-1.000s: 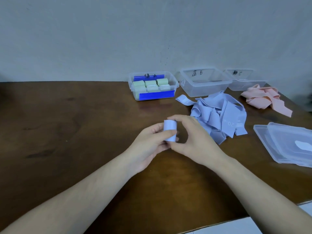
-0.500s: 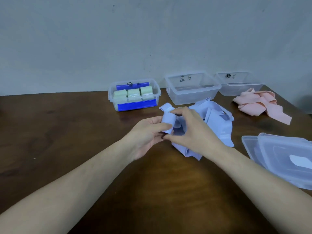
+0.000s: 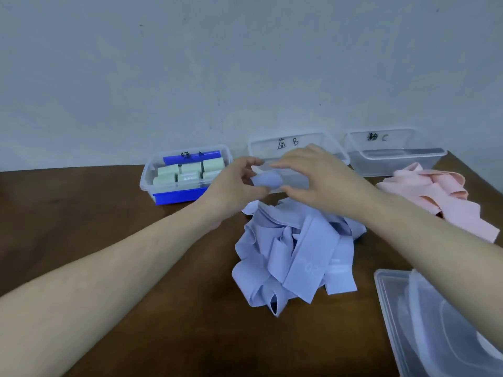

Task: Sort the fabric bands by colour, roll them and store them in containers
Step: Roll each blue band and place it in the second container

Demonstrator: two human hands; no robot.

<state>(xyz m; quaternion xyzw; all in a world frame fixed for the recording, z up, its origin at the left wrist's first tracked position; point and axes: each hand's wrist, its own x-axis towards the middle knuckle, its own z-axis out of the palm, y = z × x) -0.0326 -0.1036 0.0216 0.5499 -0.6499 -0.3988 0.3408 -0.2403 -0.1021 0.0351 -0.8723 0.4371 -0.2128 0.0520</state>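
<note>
Two hands meet above the far edge of the tabletop (image 3: pixel 114 268), where I carry a rolled blue band (image 3: pixel 266 179) toward the clear container marked B (image 3: pixel 334 144). My left hand (image 3: pixel 234 191) pinches the roll's near end between thumb and fingers; my right hand (image 3: pixel 313 175) curls over its other end, fingertips clasping it, so both hands are closed on the roll and neither is free. The roll hangs in the air just in front of container B's near wall, above the loose heap of blue bands (image 3: pixel 294 254) at mid-table. To land it well, I judge I should keep light pressure on the outer wrap so the tail does not spring open, lift over the rim, and set the roll against a wall or corner before letting go, one hand at a time. Left of B, the container of green rolls (image 3: pixel 187 172) looks filled; container C (image 3: pixel 394 151) at the far right corner appears unfilled, with pink bands (image 3: pixel 435 194) heaped before it. Clear lids (image 3: pixel 441 322) lie stacked at the right edge.
</note>
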